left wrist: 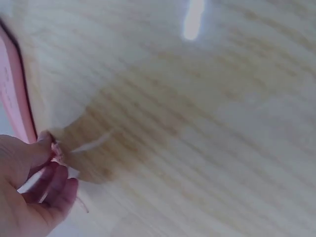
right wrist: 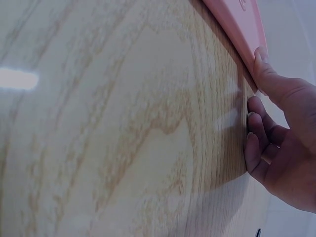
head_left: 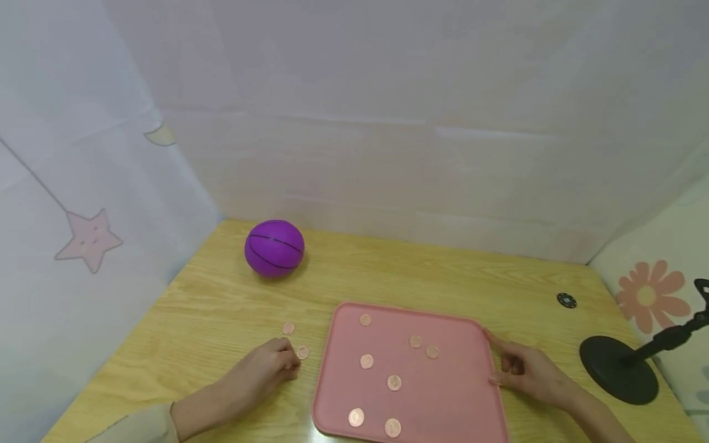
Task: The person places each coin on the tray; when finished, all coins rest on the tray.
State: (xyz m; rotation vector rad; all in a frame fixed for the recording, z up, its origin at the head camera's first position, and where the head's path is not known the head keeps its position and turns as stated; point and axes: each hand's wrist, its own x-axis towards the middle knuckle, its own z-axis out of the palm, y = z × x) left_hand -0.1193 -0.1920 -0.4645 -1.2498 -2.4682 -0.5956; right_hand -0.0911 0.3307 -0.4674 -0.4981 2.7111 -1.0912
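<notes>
My left hand (head_left: 264, 371) is low over the wood table, left of the pink tray (head_left: 448, 400). Between its thumb and fingers it pinches a small copper-coloured coin (left wrist: 58, 152), partly hidden by the fingertips. Two similar coins lie on the wood close to that hand, one coin (head_left: 302, 352) by the knuckles and another coin (head_left: 288, 328) farther back. Several more coins (head_left: 394, 383) lie flat and spread out on the tray. At the tray's right side, my right hand (head_left: 532, 374) touches the rim with thumb and extended index finger; its other fingers are bent.
A purple ball (head_left: 274, 248) with black lines rests at the back left of the table. On the right stand a black round base (head_left: 619, 370) with an arm and, behind it, a small dark disc (head_left: 567, 300). Pale cloth (head_left: 354, 160) hangs around the table.
</notes>
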